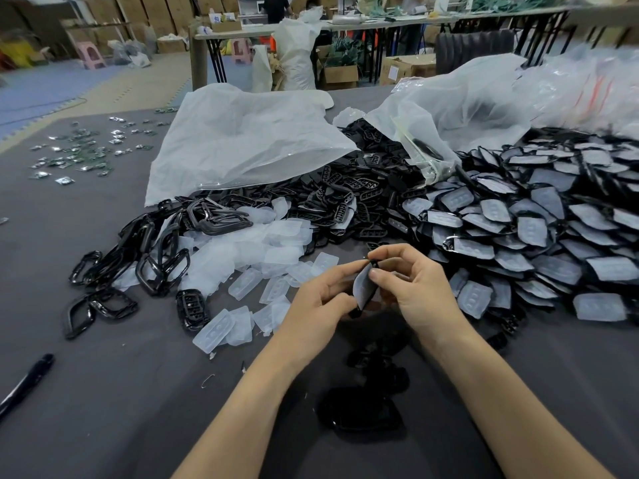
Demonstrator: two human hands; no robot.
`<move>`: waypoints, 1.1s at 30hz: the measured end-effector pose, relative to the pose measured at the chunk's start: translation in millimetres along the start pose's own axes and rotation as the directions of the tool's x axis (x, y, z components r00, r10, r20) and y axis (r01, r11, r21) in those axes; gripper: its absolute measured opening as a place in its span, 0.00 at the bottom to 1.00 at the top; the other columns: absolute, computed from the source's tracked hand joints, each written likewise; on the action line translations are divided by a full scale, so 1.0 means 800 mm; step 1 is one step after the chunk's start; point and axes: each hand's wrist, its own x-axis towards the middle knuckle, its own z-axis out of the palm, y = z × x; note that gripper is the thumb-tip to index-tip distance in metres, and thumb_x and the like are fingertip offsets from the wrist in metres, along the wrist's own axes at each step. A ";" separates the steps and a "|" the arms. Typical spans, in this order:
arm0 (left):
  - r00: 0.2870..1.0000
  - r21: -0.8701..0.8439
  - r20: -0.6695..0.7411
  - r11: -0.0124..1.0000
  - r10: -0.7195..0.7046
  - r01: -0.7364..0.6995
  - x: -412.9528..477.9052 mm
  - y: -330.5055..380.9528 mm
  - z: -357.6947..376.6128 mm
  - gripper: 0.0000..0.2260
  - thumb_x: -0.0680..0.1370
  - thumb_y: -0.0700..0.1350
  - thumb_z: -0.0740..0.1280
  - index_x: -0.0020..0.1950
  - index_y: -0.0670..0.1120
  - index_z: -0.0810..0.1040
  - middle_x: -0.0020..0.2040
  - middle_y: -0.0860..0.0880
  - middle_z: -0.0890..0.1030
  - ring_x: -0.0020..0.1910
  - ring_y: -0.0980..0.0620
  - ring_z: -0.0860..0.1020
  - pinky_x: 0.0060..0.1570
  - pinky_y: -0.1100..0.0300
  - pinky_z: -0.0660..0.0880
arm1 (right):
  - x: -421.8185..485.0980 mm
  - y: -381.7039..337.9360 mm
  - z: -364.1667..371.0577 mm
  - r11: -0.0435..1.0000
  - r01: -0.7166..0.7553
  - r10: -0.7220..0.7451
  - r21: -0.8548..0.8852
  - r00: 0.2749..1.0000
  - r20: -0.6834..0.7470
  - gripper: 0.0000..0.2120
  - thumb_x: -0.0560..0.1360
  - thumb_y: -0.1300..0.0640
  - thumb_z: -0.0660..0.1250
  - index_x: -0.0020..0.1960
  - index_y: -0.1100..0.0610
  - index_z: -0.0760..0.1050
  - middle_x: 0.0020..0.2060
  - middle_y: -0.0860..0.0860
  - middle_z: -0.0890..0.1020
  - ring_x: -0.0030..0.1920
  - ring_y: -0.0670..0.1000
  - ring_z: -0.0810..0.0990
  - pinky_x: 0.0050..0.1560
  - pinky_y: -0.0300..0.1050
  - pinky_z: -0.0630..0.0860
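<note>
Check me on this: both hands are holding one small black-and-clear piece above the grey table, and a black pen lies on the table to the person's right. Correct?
Not quite. The head view shows the black pen lying to the person's left. The rest holds: the left hand and the right hand both hold one small black-and-clear piece above the grey table.

My bare forearms reach forward and converge toward the middle. My left hand curls inward, thumb and fingers pinching the small part from the left. My right hand pinches its upper end between bent forefinger and thumb, with the other fingers loosely curled.
</note>
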 end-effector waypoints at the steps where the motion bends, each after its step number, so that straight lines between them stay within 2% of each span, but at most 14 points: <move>1: 1.000 -0.020 -0.014 1.000 -0.003 0.003 0.000 0.000 0.000 0.19 0.74 0.36 0.63 0.65 0.43 0.77 0.55 0.44 0.84 0.55 0.49 0.82 0.51 0.62 0.76 | 0.000 0.000 0.000 1.000 0.008 -0.008 -0.011 1.000 0.003 0.10 0.74 0.70 0.67 0.45 0.55 0.78 0.37 0.54 0.79 0.35 0.48 0.77 0.34 0.42 0.78; 4: 0.996 0.015 -0.090 1.000 0.029 -0.027 0.000 0.002 0.001 0.12 0.81 0.38 0.60 0.61 0.42 0.79 0.53 0.44 0.84 0.54 0.47 0.82 0.55 0.56 0.78 | -0.001 -0.001 0.000 0.999 0.037 -0.036 -0.024 0.999 0.035 0.09 0.74 0.70 0.67 0.45 0.57 0.77 0.36 0.54 0.80 0.30 0.48 0.78 0.30 0.40 0.77; 7: 0.989 0.151 -0.123 0.987 0.079 -0.060 0.001 0.002 0.002 0.11 0.81 0.38 0.60 0.59 0.43 0.80 0.47 0.51 0.84 0.46 0.59 0.83 0.48 0.67 0.76 | -0.001 -0.001 -0.001 0.995 0.082 -0.079 -0.057 0.996 0.050 0.08 0.74 0.70 0.68 0.46 0.59 0.77 0.35 0.54 0.81 0.28 0.50 0.77 0.30 0.43 0.78; 10: 0.985 0.201 -0.135 0.977 0.103 -0.075 0.002 0.002 0.002 0.11 0.81 0.36 0.60 0.59 0.42 0.80 0.44 0.55 0.84 0.42 0.63 0.82 0.43 0.72 0.74 | -0.001 -0.001 -0.001 0.993 0.099 -0.095 -0.065 0.994 0.058 0.08 0.73 0.71 0.68 0.46 0.59 0.77 0.34 0.53 0.81 0.27 0.49 0.77 0.29 0.40 0.76; 17: 0.969 0.368 -0.196 0.927 0.154 -0.073 0.000 0.000 0.004 0.11 0.81 0.36 0.62 0.57 0.43 0.81 0.43 0.53 0.84 0.42 0.65 0.80 0.43 0.73 0.71 | 0.000 0.001 0.001 0.996 0.038 -0.031 -0.077 0.996 0.085 0.09 0.74 0.71 0.66 0.46 0.59 0.78 0.38 0.56 0.79 0.26 0.46 0.75 0.26 0.39 0.74; 20: 0.962 0.422 -0.204 0.903 0.180 -0.079 0.000 -0.001 0.006 0.10 0.81 0.37 0.62 0.57 0.45 0.82 0.44 0.52 0.84 0.44 0.61 0.81 0.46 0.69 0.74 | 0.000 0.001 0.001 0.998 0.008 -0.003 -0.058 0.997 0.083 0.09 0.74 0.71 0.65 0.45 0.59 0.77 0.37 0.55 0.79 0.25 0.46 0.74 0.25 0.39 0.73; 24: 0.965 0.400 -0.203 0.914 0.167 -0.074 0.000 -0.003 0.006 0.11 0.81 0.38 0.61 0.56 0.46 0.82 0.45 0.50 0.85 0.45 0.53 0.83 0.48 0.56 0.79 | -0.001 0.002 -0.002 0.998 0.004 0.003 -0.066 0.995 0.099 0.07 0.74 0.69 0.66 0.45 0.58 0.78 0.34 0.52 0.79 0.26 0.46 0.74 0.27 0.39 0.73; 25: 0.965 0.403 -0.201 0.912 0.170 -0.076 0.000 -0.004 0.005 0.11 0.81 0.38 0.61 0.56 0.47 0.82 0.45 0.51 0.85 0.45 0.54 0.83 0.48 0.55 0.79 | -0.001 0.002 -0.002 0.997 0.009 -0.001 -0.073 0.995 0.103 0.07 0.74 0.68 0.67 0.45 0.57 0.78 0.34 0.51 0.79 0.26 0.46 0.74 0.27 0.39 0.73; 27: 0.963 0.396 -0.199 0.914 0.183 -0.091 -0.001 -0.003 0.006 0.12 0.81 0.38 0.61 0.53 0.51 0.81 0.42 0.55 0.84 0.43 0.58 0.83 0.44 0.62 0.78 | -0.001 0.002 -0.002 0.996 0.024 -0.015 -0.085 0.994 0.105 0.07 0.75 0.67 0.67 0.44 0.56 0.78 0.34 0.51 0.79 0.26 0.46 0.74 0.28 0.39 0.73; 30: 0.972 0.243 -0.201 0.967 0.121 -0.070 -0.003 0.002 0.011 0.11 0.82 0.40 0.60 0.51 0.51 0.81 0.36 0.56 0.84 0.35 0.58 0.83 0.34 0.69 0.77 | 0.000 0.002 0.001 0.997 0.032 -0.025 -0.075 0.995 0.091 0.09 0.75 0.68 0.67 0.43 0.56 0.78 0.35 0.52 0.79 0.27 0.44 0.75 0.28 0.38 0.74; 31: 0.973 0.207 -0.206 0.976 0.108 -0.065 -0.003 0.002 0.012 0.10 0.82 0.42 0.60 0.51 0.50 0.81 0.36 0.55 0.85 0.35 0.57 0.84 0.34 0.68 0.77 | 0.000 0.002 0.001 0.997 0.032 -0.026 -0.070 0.996 0.082 0.09 0.75 0.68 0.67 0.43 0.55 0.78 0.35 0.52 0.79 0.28 0.43 0.75 0.29 0.37 0.74; 33: 0.973 0.165 -0.214 0.985 0.086 -0.050 -0.002 0.001 0.012 0.09 0.79 0.47 0.62 0.52 0.50 0.81 0.41 0.51 0.86 0.39 0.51 0.84 0.39 0.60 0.81 | -0.001 0.002 0.002 0.998 0.038 -0.035 -0.059 0.998 0.057 0.09 0.75 0.69 0.66 0.43 0.56 0.78 0.36 0.53 0.79 0.28 0.44 0.75 0.29 0.36 0.73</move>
